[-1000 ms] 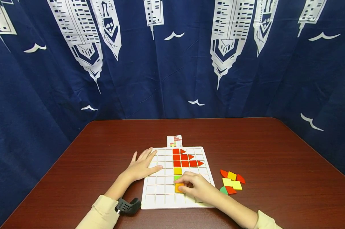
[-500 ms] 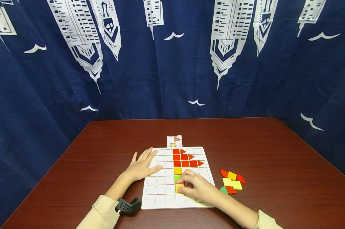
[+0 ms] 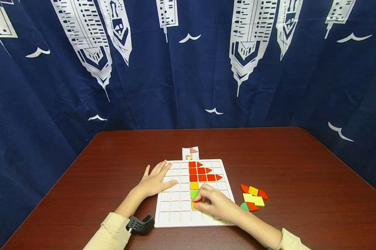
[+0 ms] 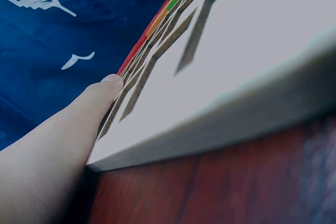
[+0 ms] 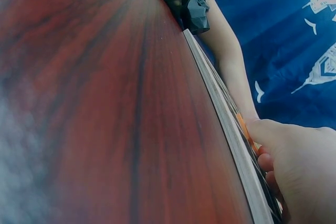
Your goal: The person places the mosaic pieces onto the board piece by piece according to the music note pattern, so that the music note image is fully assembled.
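Note:
A white grid board (image 3: 175, 217) lies on the table. My left hand (image 3: 152, 184) rests on its left edge with fingers spread; in the left wrist view the thumb (image 4: 100, 95) lies along the board. My right hand (image 3: 216, 203) pinches an orange square tile (image 3: 193, 206) between thumb and fingertips, low on the board's middle column. That tile's right part is hidden by the fingers. In the right wrist view the orange tile (image 5: 244, 128) shows at the thumb. Directly above it are a green tile (image 3: 194, 194) and a yellow-orange tile (image 3: 194, 186), below rows of red tiles (image 3: 202, 171).
Right of the board lie several loose tiles (image 3: 253, 198) in red, yellow and green. A small pattern card (image 3: 190, 153) stands out behind the board's far edge. The brown table (image 3: 128, 149) ends at a blue curtain (image 3: 175, 86). A black wrist device (image 3: 141, 225) sits on the left wrist.
My right hand's fingertips have shifted slightly at the orange tile, and more of the green tile shows. The left hand keeps its place. The view has tilted a little.

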Demonstrator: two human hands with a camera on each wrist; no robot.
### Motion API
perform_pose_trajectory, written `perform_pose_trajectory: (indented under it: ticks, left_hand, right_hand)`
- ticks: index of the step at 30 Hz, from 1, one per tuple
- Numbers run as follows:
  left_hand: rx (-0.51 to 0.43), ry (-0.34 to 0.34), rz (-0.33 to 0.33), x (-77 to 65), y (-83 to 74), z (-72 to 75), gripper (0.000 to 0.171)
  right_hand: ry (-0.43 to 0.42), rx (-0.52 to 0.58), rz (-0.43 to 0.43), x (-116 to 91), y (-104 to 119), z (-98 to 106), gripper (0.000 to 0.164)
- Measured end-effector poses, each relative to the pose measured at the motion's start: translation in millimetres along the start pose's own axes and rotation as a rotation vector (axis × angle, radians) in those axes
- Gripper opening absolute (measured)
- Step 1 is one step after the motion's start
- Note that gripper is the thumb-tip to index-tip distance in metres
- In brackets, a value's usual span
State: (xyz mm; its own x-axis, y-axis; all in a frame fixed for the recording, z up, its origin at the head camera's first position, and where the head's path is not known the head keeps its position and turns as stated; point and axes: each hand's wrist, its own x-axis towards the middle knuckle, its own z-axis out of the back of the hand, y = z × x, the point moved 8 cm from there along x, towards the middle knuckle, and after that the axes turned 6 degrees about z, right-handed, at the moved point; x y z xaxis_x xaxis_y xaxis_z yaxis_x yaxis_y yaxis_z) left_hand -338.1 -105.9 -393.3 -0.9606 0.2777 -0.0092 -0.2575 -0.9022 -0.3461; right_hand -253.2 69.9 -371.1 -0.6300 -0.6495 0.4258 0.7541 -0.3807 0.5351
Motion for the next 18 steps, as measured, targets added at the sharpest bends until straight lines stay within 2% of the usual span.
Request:
perform_pose_trajectory:
  ticks: [11,15,18]
  left_hand:
    - [0.009,-0.010,-0.006,2.7,-1.0,1.6,0.080]
    - [0.008,-0.008,-0.001,1.5,-0.6,1.3,0.080]
    - [0.000,-0.006,0.002,0.2,0.1,0.6,0.080]
  right_hand:
    - [0.016,0.006,-0.045,-0.7,-2.1,0.1,0.004]
    - [0.011,0.067,-0.060,-2.4,-1.9,1.5,0.005]
    - [-0.024,0.093,-0.056,-4.6,-0.7,7.5,0.007]
